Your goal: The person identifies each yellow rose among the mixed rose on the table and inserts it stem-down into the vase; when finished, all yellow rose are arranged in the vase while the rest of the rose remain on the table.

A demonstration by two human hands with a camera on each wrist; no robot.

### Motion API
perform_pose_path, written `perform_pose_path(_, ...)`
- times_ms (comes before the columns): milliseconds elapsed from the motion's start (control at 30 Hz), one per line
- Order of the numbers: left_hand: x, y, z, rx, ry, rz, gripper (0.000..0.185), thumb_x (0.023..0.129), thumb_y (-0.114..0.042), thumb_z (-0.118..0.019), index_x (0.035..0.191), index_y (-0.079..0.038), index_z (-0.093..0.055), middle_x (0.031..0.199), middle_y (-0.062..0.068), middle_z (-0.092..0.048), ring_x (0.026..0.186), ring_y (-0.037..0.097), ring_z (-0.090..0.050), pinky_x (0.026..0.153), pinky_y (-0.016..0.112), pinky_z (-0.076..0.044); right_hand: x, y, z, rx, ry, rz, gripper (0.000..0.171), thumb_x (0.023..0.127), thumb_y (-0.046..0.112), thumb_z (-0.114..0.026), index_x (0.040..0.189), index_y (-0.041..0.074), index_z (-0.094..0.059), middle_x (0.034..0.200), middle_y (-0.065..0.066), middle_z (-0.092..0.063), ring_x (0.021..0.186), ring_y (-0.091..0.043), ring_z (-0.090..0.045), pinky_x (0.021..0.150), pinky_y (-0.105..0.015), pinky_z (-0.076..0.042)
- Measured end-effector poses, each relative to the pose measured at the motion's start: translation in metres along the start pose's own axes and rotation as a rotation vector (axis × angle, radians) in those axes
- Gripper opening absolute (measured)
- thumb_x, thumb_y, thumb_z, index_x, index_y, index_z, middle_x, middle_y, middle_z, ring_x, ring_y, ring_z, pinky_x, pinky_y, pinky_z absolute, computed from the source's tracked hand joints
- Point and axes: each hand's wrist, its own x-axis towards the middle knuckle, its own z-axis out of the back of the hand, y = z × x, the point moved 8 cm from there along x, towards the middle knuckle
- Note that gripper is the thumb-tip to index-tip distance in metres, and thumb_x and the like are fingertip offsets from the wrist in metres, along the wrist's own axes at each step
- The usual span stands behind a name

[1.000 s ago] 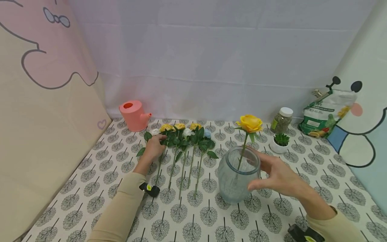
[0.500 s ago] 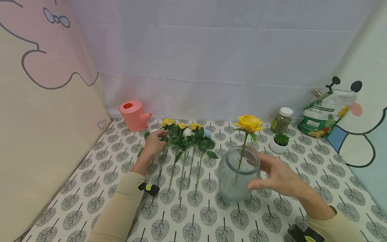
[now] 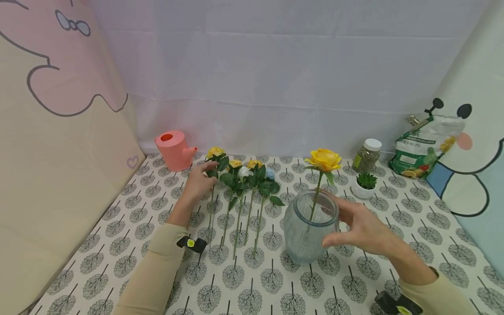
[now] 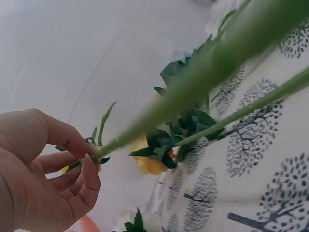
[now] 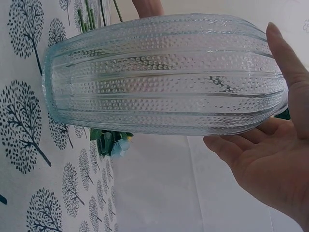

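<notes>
I am pinching a yellow rose's stem [image 3: 211,199] in my left hand [image 3: 197,183] while my right hand [image 3: 360,225] is cupping the glass vase [image 3: 309,227] with spread fingers.

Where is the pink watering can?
In the head view the pink watering can stands at the far left of the table, against the back wall, just left of the row of roses that the left hand touches.

Blurred stem [image 4: 203,77] across the left wrist view — rose's [image 3: 325,159] lower stem lost inside the ribbed vase [image 3: 310,232].
</notes>
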Motion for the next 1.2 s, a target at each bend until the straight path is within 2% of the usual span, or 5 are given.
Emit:
perform_pose_path(233, -0.004, -0.018, 0.016, -0.041, -0.138, -0.099, 0.045, 0.091, -0.005, -0.063, 0.135, -0.013, -0.063, 0.127, 0.011, -0.060, 0.086, 0.023, -0.053, 0.058, 0.027, -0.044, 0.000, 0.000, 0.001, 0.004, -0.003, -0.003, 0.097, 0.071, -0.003, -0.086, 0.154, 0.005, -0.037, 0.153, -0.021, -0.041, 0.132, -0.014, -0.050, 0.106, -0.025, -0.041)
perform_pose_path(367, -0.005, -0.025, 0.019, -0.074, -0.177, -0.132, 0.035, 0.097, -0.018, -0.064, 0.131, -0.013, -0.066, 0.123, 0.009, -0.063, 0.093, 0.026, -0.059, 0.059, 0.027, -0.047, 0.000, 0.000, 0.001, -0.001, -0.009, -0.010, 0.097, 0.071, -0.003, -0.087, 0.153, 0.002, -0.037, 0.152, -0.021, -0.042, 0.131, -0.012, -0.051, 0.106, -0.025, -0.042)
perform_pose_path(667, -0.016, -0.042, 0.024, -0.314, -0.221, -0.142, 0.029, 0.102, -0.021, -0.062, 0.123, -0.004, -0.070, 0.127, 0.011, -0.064, 0.089, 0.020, -0.065, 0.073, 0.024, -0.059, 0.000, 0.000, 0.001, -0.018, -0.008, -0.006, 0.098, 0.070, -0.002, -0.087, 0.154, 0.003, -0.036, 0.150, -0.020, -0.045, 0.129, -0.012, -0.053, 0.104, -0.027, -0.044)
perform_pose_path(933, -0.023, -0.056, 0.030, -0.491, -0.223, -0.148, 0.028, 0.096, -0.013, -0.069, 0.119, 0.003, -0.070, 0.119, 0.012, -0.067, 0.105, 0.019, -0.065, 0.078, 0.028, -0.060, 0.000, -0.001, 0.001, -0.016, -0.011, -0.010, 0.098, 0.070, -0.002, -0.087, 0.154, 0.004, -0.037, 0.150, -0.020, -0.045, 0.129, -0.020, -0.053, 0.104, -0.026, -0.044)
perform_pose_path(1200, -0.034, -0.072, 0.031, -0.632, -0.172, -0.106, 0.018, 0.092, -0.008, -0.073, 0.108, -0.004, -0.065, 0.097, 0.001, -0.071, 0.086, 0.015, -0.069, 0.068, 0.025, -0.059, 0.000, -0.001, 0.001, -0.011, -0.005, -0.011, 0.098, 0.070, -0.002, -0.087, 0.154, 0.002, -0.036, 0.150, -0.021, -0.045, 0.128, -0.011, -0.053, 0.104, -0.026, -0.044)
